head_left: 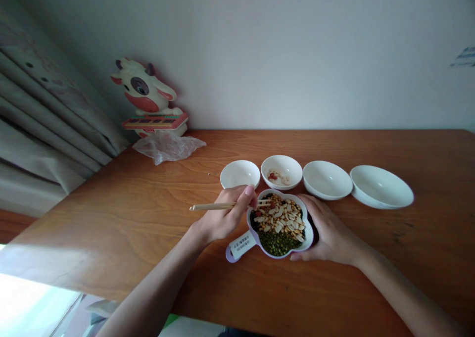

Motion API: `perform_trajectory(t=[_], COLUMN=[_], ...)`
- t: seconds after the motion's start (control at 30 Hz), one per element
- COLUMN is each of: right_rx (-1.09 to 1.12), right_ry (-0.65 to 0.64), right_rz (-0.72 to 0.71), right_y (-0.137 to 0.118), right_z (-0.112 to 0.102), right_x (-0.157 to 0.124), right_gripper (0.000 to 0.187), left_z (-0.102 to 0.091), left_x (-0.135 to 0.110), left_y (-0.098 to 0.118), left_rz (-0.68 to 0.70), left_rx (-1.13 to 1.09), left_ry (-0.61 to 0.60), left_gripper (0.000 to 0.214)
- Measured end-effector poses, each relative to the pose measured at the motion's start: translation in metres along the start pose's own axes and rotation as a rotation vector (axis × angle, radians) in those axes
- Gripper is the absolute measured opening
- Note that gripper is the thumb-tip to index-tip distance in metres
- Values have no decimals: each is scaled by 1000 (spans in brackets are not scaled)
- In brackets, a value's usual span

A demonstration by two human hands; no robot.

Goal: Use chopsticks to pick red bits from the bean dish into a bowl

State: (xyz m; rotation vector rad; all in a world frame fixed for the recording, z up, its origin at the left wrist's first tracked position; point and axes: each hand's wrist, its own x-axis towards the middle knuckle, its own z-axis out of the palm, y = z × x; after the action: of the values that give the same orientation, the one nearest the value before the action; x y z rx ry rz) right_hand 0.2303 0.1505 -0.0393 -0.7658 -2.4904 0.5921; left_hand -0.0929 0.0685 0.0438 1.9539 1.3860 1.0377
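Backdrop: a plain pale wall (pixel 297 55) behind, a pleated grey curtain (pixel 44 104) down the left side
Surface: a wooden worktop (pixel 111 228) with orange-brown grain
Back left corner: a cartoon cow figurine (pixel 146 92) with a toy keyboard across its front, a crumpled plastic bag (pixel 166 146) just beside it
Row of bowls: four white ceramic bowls, side by side; the first (pixel 239 173), third (pixel 327 179) and fourth (pixel 381 186) show nothing inside; the second (pixel 281 171) holds a few pale flakes and red bits
Main dish: a flower-shaped white dish (pixel 306 218) with a lilac rim, in front of the row — gripped by the right hand
Dish contents: green mung beans (pixel 277 243), pale sliced nuts (pixel 285 218), small tan grains
Handle: a paper label (pixel 242 245) on it
Left hand (pixel 224 213): grip clenched on wooden chopsticks (pixel 218 206), tips over the dish
Right hand (pixel 326 230): grip cupped around the dish's right side
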Motion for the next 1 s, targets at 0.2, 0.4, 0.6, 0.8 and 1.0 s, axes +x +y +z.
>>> perform_trajectory(t=[0.2, 0.4, 0.6, 0.8, 1.0], right_rx=[31, 21, 14, 27, 40], right_ry=[4, 10, 14, 7, -1], right_rz=[4, -9, -29, -12, -4], right_y=[-2, -3, -5, -5, -6], right_z=[0, -1, -3, -3, -4], right_x=[2, 3, 4, 4, 4], right_gripper=[142, 140, 140, 140, 139], left_z=[-4, -1, 3, 3, 2], left_x=[0, 2, 2, 3, 4], left_y=[4, 6, 1, 1, 1], left_rz=[44, 106, 119, 148, 141], left_rx=[38, 76, 103, 105, 191], left_ry=[-98, -126, -152, -134, -170], left_gripper=[64, 63, 63, 59, 62])
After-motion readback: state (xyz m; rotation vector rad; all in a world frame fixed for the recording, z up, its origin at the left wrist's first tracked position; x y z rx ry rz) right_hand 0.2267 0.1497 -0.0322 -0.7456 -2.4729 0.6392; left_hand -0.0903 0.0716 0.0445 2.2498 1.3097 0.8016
